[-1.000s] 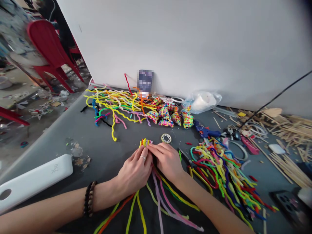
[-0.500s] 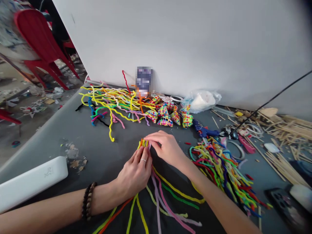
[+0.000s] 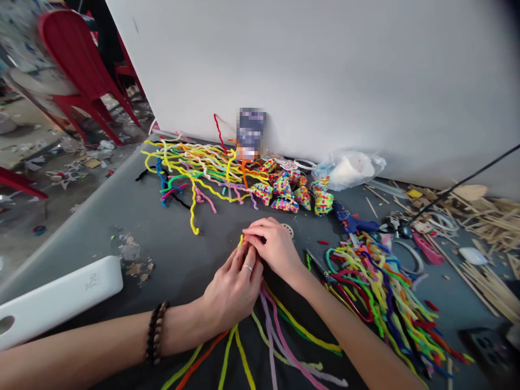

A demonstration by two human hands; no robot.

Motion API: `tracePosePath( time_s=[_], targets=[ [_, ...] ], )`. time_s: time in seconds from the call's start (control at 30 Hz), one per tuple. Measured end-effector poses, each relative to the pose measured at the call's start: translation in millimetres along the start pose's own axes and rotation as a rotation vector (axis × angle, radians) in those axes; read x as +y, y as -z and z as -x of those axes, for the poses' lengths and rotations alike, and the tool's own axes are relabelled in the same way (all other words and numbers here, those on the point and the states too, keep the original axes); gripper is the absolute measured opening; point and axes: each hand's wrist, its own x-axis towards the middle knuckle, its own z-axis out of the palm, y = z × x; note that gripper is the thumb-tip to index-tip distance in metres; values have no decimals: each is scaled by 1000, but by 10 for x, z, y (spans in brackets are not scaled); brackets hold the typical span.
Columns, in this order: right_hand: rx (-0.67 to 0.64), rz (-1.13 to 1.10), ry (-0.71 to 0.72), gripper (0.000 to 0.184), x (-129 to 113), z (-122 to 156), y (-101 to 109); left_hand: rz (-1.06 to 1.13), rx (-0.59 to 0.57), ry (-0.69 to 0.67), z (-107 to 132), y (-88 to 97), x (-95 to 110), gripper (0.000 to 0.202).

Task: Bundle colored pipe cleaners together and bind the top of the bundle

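Fingers closed, my left hand [image 3: 235, 284] grips a bunch of colourful pipe cleaners [image 3: 280, 336]. Their loose yellow, green, orange, pink and lilac ends fan out below it towards me. My right hand [image 3: 274, 246] pinches at the top of the same bunch, its fingertips against those of my left hand. Only a little yellow and orange shows at the upper end; the rest there is hidden by my fingers. Behind the hands sit several small woven multicoloured pieces [image 3: 284, 187], beside a spread of mostly yellow pipe cleaners [image 3: 190, 162].
Right of my hands lie red-handled scissors [image 3: 361, 303], a pile of pipe cleaners [image 3: 385, 287] and a blue glue gun [image 3: 353, 219]. Wooden sticks [image 3: 487, 216] cover the far right. A white power bank-like bar [image 3: 77, 295] lies left. A white panel [image 3: 284, 65] stands behind.
My right fingertips have come over the top of the bunch and hide more of it. The view has shifted slightly left, and the scissors behind my right forearm now show.
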Motion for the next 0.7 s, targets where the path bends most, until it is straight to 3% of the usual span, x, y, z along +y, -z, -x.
tracePosePath(
  time_s=[0.4, 0.7],
  targets=[
    [-9, 9, 45, 28, 25, 16, -6, 0, 4, 2, -52, 21, -1, 34],
    [-22, 135, 140, 37, 22, 57, -45, 12, -21, -19, -26, -13, 7, 39]
  ],
)
